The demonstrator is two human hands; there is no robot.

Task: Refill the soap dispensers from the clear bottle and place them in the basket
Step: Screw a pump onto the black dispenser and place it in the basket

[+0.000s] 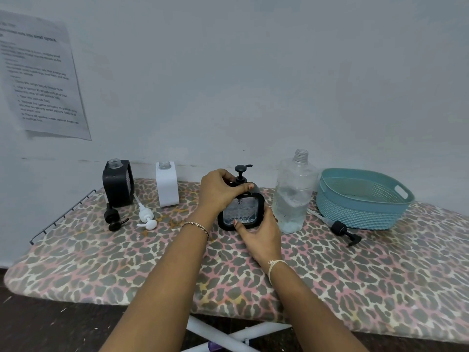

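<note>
A black-framed soap dispenser [242, 210] with its pump head [241, 172] in place stands at the middle of the board. My left hand [218, 191] grips its top by the pump collar. My right hand [258, 232] holds its lower right side, thumb on the front. The clear bottle [291, 194], uncapped and partly filled, stands just to the right. The teal basket [363, 199] sits at the far right with nothing visible inside. A second black dispenser [118, 182] and a white dispenser [167, 184] stand open-necked at the back left.
A black pump [114, 217] and a white pump [146, 215] lie in front of the left dispensers. Another black pump [345, 231] lies before the basket. The leopard-print ironing board [101, 262] has a wire rack at its left end. A printed sheet [38, 74] hangs on the wall.
</note>
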